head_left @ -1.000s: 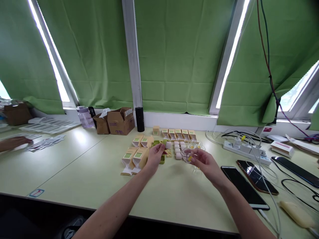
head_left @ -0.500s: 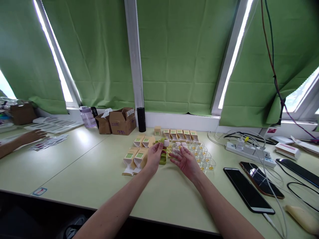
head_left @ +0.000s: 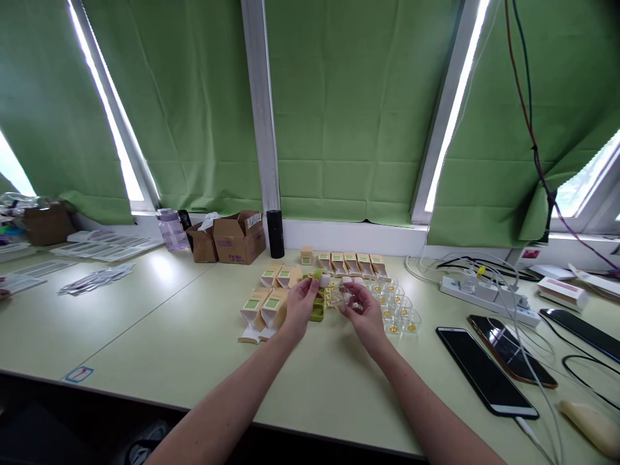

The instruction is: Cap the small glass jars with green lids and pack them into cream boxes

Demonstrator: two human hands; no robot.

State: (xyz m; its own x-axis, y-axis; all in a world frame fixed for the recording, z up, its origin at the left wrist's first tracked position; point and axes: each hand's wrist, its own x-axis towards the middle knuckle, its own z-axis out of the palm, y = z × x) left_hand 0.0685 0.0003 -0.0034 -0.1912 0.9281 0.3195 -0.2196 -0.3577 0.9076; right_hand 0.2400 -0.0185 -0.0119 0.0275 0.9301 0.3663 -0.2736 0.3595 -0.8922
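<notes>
Pinching a small clear plastic cup (head_left: 338, 298) between thumb and fingertips, the right hand (head_left: 364, 316) sits at the centre of the frame, just right of the left hand (head_left: 301, 307). A second ago it was farther right; half a second ago its lower fingers were spread, and now they are curled in closer. The left hand has hardly shifted, its thumb and fingers pressed on a small olive-green piece (head_left: 317, 275), with a pale pink rounded block (head_left: 325, 280) at its right end; whether the two are joined I cannot tell. At the left edge, another person's hand (head_left: 4, 294) has drawn back until only a sliver shows.

The cup is see-through and partly covered by fingers, its outline faint against the table (head_left: 310, 387). Right of centre stand similar clear cups with yellow centres (head_left: 403, 311). Open cream cardboard boxes with green squares (head_left: 264, 313) lie left of the left hand, and more olive-green pieces (head_left: 317, 314) lie beside its fingertips.
</notes>
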